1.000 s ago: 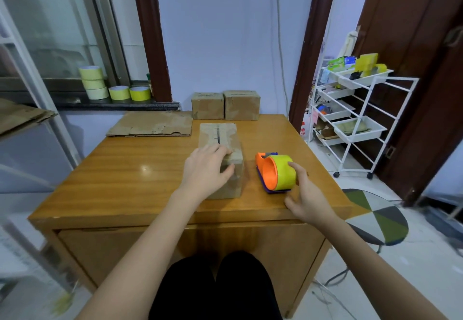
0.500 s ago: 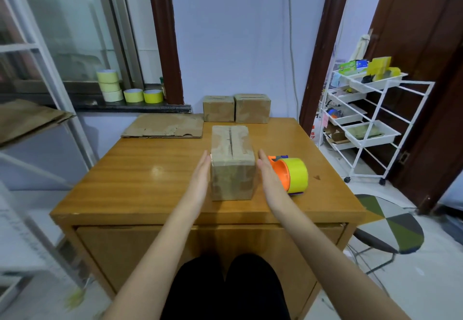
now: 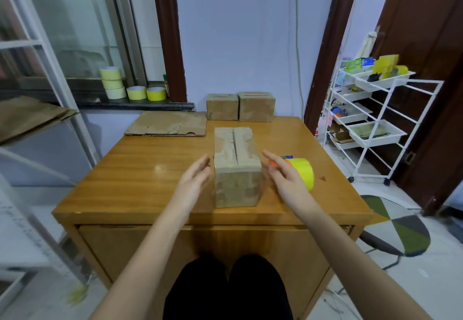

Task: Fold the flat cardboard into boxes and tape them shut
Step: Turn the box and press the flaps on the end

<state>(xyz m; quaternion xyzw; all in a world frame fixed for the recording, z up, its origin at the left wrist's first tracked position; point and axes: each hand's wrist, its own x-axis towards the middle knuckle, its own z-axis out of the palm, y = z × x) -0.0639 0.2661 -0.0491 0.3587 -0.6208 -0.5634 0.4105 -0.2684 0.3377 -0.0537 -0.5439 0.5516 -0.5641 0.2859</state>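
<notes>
Two hands: the left hand (image 3: 193, 181) and the right hand (image 3: 284, 178) flank the nearest box, fingers straight and relaxed, palms turned inward, holding nothing. Each stands just beside a side wall with a small gap showing, so neither seems to touch it.
Why so held: the palms face the box's two sides, which reads as a person about to clasp it from both sides, or just letting it go; which of the two cannot be told.
Near box (image 3: 236, 166): stands on the counter (image 3: 140, 176) close to its front edge, long axis pointing away from the person. Its top flaps are down, with a dark seam along the middle and what looks like tape over it, though that is hard to confirm.
Tape dispenser (image 3: 299, 170): orange body with a yellow roll, lying just right of the box and partly behind the right hand, likely parked within easy reach for the next seam.
Flat cardboard (image 3: 167, 124): lies unfolded at the counter's far left, probably the next blank.
Finished boxes (image 3: 240, 106): two stand side by side at the far edge against the wall, out of the working space.
Spare tape rolls (image 3: 125, 86): stacked on the window ledge beyond.
</notes>
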